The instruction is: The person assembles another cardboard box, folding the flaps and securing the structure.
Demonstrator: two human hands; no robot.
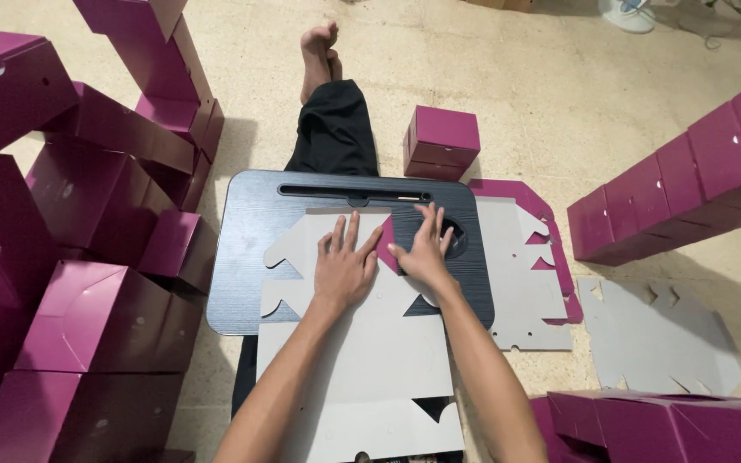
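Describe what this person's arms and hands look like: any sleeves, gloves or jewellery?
Both forearms are bare up to the bottom edge of the picture, with no sleeve showing. The left hand and the right hand wear no gloves, and no ring, watch or bracelet can be seen on the fingers or wrists. The only clothing in view is black trousers; the feet are bare.

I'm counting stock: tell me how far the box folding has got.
Done: many folded magenta boxes stand stacked at the left, one box sits by the tray, and a row lies at the right. In hand: both the left hand and right hand press flat on a grey sheet on the black tray. Left: flat sheets on the floor remain unfolded.
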